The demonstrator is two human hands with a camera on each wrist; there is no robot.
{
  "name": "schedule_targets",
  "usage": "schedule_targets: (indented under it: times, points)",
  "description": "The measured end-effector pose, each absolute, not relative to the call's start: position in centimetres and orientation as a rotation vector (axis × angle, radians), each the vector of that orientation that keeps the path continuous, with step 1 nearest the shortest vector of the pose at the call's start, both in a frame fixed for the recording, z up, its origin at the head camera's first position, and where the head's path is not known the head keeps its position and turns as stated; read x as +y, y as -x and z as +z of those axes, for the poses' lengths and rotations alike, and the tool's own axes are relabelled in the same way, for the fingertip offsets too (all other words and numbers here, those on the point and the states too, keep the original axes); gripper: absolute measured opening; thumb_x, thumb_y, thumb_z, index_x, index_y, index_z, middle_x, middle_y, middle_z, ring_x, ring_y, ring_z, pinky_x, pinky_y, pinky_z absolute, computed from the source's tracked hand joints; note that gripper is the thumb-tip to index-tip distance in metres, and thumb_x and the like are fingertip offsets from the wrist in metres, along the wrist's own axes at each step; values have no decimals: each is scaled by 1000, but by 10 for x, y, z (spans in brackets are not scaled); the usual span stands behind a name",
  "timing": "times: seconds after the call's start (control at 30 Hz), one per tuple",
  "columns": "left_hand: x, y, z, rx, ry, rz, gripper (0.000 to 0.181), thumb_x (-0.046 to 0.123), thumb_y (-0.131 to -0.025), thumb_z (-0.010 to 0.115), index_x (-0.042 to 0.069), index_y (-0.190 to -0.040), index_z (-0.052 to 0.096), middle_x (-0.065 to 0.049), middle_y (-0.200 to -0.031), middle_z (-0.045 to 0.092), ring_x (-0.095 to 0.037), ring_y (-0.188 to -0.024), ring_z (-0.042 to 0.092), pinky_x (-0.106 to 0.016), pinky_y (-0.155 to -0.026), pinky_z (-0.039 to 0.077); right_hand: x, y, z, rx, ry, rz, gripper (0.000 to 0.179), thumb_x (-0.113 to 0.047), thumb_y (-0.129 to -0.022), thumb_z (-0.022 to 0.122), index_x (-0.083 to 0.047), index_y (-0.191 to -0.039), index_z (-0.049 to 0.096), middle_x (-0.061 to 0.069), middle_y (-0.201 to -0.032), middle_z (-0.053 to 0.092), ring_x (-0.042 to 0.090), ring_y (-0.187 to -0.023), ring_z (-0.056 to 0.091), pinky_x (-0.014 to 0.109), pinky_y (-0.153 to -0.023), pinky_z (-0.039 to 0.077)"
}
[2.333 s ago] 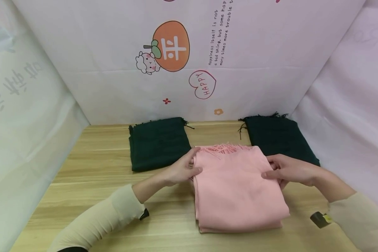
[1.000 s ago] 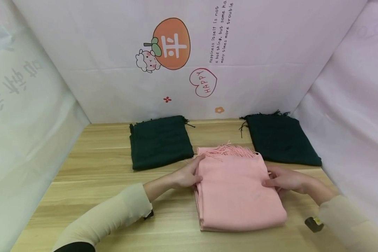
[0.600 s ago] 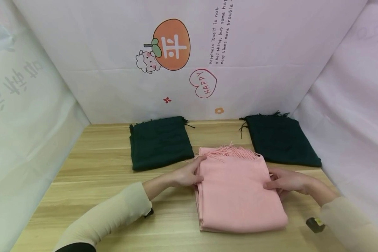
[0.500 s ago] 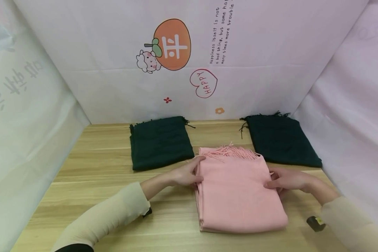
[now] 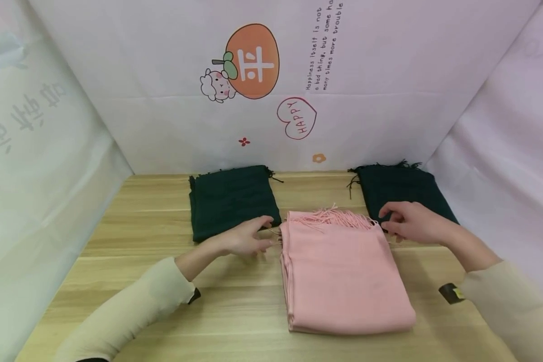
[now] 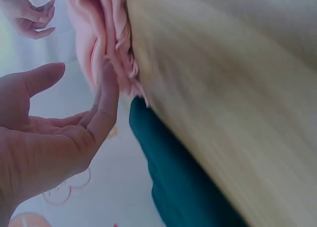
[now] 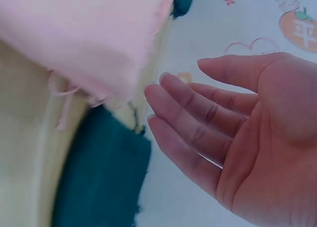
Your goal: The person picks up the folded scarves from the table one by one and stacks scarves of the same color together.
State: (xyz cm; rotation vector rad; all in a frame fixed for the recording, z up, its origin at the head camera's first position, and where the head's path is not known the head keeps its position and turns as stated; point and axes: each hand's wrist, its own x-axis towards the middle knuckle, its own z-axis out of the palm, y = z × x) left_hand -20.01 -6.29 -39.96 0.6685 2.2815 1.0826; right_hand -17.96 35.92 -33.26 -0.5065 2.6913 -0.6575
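Observation:
A folded pink scarf (image 5: 344, 276) with fringe along its far edge lies on the table in the head view. My left hand (image 5: 242, 239) hovers just left of it, fingers loosely bent and holding nothing. In the left wrist view, the fingers of the left hand (image 6: 54, 133) are close to the layered side of the pink scarf (image 6: 99, 29); contact cannot be told. My right hand (image 5: 414, 221) is off the scarf's far right corner, relaxed, in front of a dark green scarf. The right wrist view has the right hand (image 7: 233, 133) with nothing in its fingers, apart from the pink cloth.
Two folded dark green fringed scarves lie at the back: the left green scarf (image 5: 231, 201) and the right green scarf (image 5: 398, 188). A printed white backdrop (image 5: 163, 100) rises behind the wooden table (image 5: 158, 201), with white side curtains (image 5: 502, 151).
Both hands have let go of the pink scarf's sides. The left hand has moved left, the right hand up and slightly away. The scarf stays almost where it was.

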Motion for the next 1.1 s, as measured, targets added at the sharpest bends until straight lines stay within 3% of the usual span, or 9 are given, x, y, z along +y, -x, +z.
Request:
schedule_targets:
  times: [0.13, 0.27, 0.47, 0.73, 1.1]
  points:
    - [-79, 204, -389, 2403, -723, 989, 65, 22, -104, 61, 6, -159, 30, -21, -156, 40, -21, -105, 66, -36, -86, 56, 346, 187, -320, 2722, 578, -647, 30, -12, -102, 61, 3, -128, 58, -3, -79, 68, 17, -74, 67, 29, -66, 54]
    - [-94, 207, -384, 2523, -796, 878, 65, 23, -104, 61, 6, -159, 31, -21, -157, 39, -32, -120, 62, -45, -99, 52, 335, 194, -316, 2756, 646, -609, 27, -12, -102, 62, 0, -126, 60, -5, -79, 68, 13, -74, 64, 30, -68, 52]
    - [-115, 207, -376, 2643, -793, 773, 65, 25, -105, 60, 5, -159, 30, -21, -160, 35, -38, -144, 40, -56, -114, 38, 313, 204, -315, 2777, 733, -599, 23, -11, -101, 62, -1, -122, 63, -5, -83, 66, 11, -72, 57, 33, -69, 50]
    - [-141, 220, -375, 2783, -720, 759, 65, 22, -104, 61, 2, -158, 31, -24, -159, 35, -42, -145, 37, -59, -115, 35, 286, 217, -311, 2778, 773, -595, 22, -11, -102, 62, -2, -121, 66, 7, -104, 70, 21, -94, 67, 43, -80, 57]
    - [-165, 231, -377, 2841, -642, 791, 63, 17, -105, 58, 0, -158, 29, -30, -158, 32, -49, -143, 35, -64, -114, 33, 261, 234, -307, 2754, 867, -601, 21, -9, -102, 59, 0, -120, 67, 9, -105, 72, 24, -97, 68, 48, -83, 57]
